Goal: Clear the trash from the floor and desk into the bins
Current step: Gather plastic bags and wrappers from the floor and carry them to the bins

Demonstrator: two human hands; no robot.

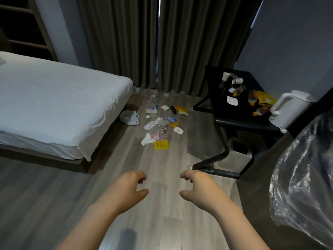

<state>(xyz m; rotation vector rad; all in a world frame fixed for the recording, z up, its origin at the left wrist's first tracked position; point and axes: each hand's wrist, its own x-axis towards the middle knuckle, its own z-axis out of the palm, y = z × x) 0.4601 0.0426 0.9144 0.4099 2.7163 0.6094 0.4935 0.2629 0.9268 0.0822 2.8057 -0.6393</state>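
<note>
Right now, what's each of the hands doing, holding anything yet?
Left hand: open, fingers loosely curled, holding nothing, above the floor.
Right hand: open, fingers loosely curled, holding nothing.

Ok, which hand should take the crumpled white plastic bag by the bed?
Left hand, probably: the crumpled white plastic bag lies beside the white bed, on that side; the right hand, also empty, would cross over.
</note>
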